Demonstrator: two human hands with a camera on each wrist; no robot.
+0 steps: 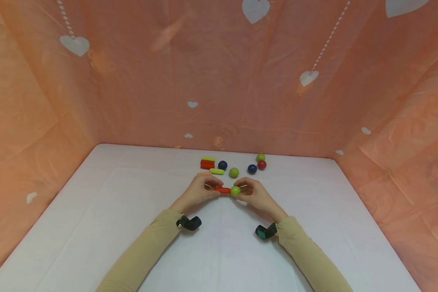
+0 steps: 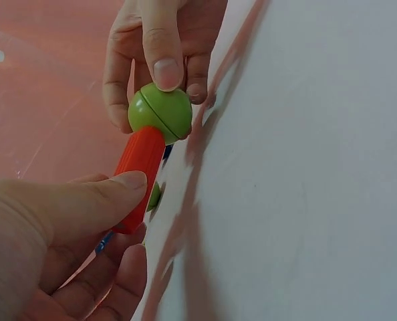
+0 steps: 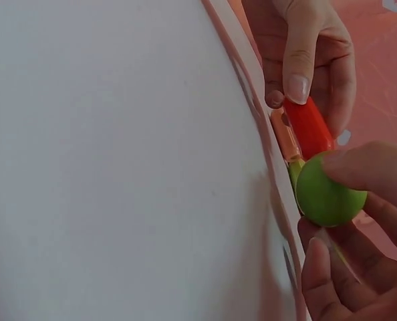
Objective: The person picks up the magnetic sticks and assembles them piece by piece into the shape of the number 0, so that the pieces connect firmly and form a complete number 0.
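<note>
My left hand (image 1: 200,188) pinches a red ridged stick (image 2: 140,164) between thumb and fingers. In my right hand (image 1: 254,194) is a green ball (image 3: 329,192), gripped by thumb and fingertips, with a seam line round it. One end of the stick meets the ball's side, and both are held up over the white table. Just beyond the hands lie a yellow-green stick (image 1: 217,171) and another green ball (image 1: 234,172).
Farther back on the white table (image 1: 95,227) are red sticks (image 1: 207,164), a second yellow-green stick (image 1: 208,158), a dark blue ball (image 1: 222,165), another dark blue ball (image 1: 252,168), a red ball (image 1: 261,165) and a green ball (image 1: 260,157). An orange curtain (image 1: 219,81) surrounds the table.
</note>
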